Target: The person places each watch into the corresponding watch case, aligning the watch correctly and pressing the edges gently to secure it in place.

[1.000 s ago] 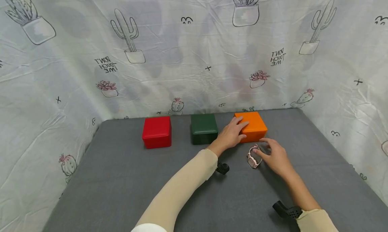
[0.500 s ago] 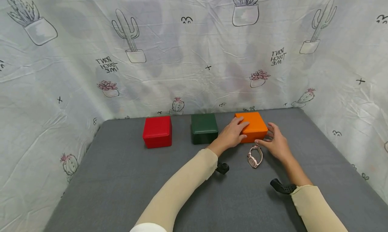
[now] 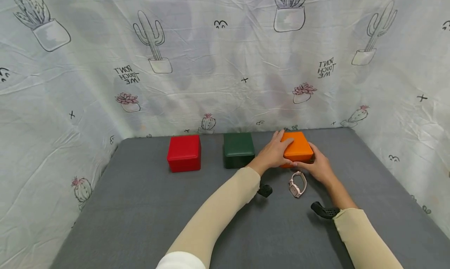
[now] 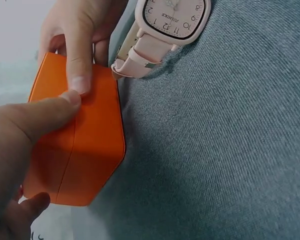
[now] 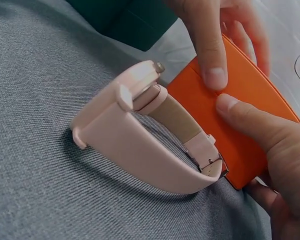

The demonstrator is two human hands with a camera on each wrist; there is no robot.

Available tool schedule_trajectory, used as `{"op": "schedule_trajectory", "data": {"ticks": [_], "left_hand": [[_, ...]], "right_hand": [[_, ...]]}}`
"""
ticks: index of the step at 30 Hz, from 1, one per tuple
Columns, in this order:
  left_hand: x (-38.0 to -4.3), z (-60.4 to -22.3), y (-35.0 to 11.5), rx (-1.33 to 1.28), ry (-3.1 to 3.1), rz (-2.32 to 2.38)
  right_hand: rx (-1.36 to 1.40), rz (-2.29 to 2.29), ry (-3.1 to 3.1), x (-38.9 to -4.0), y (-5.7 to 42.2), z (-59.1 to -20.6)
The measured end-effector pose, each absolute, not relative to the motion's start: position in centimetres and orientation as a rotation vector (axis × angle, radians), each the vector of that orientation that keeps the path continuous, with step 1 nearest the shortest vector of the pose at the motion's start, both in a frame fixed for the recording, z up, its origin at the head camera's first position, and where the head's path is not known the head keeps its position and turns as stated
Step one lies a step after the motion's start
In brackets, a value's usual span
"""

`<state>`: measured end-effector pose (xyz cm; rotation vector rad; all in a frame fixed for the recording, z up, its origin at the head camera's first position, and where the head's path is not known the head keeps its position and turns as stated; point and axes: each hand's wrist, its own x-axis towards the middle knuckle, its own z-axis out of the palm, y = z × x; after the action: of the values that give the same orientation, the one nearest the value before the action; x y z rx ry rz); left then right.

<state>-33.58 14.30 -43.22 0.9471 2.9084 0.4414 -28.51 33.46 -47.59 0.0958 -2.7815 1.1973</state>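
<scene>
Both hands hold a closed orange box at the back right of the table. My left hand grips its left side, and my right hand grips its right side. On the front face, the tips of both thumbs meet near the lid seam, as the left wrist view shows on the orange box. Some fingers lie hidden behind the box. Just in front of it a pale pink wristwatch rests on its side, its strap buckled in a loop. In the right wrist view the watch stands close to the box's front.
A dark green box stands left of the orange one, near my left wrist. Farther left is a red box. Grey cloth covers the table. A white printed curtain hangs along the back and sides.
My right hand has moved from beside the watch to the box's right side and taken hold. My left fingers shifted toward the back edge, and its thumb came to the front. The watch stayed put.
</scene>
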Motion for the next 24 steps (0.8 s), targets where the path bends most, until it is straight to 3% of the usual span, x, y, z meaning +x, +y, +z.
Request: {"op": "schedule_trajectory", "data": {"ticks": [12,24], "left_hand": [[-33.9,-43.1,14.7,1.046,2.940,0.141],[-35.2,-41.8,14.2,1.062,2.839,0.223]], "right_hand": [[0.049,1.165,-2.742,-28.8,33.4,-48.1],[0.039,1.174,-2.778,-29.1,33.7,-47.7]]}}
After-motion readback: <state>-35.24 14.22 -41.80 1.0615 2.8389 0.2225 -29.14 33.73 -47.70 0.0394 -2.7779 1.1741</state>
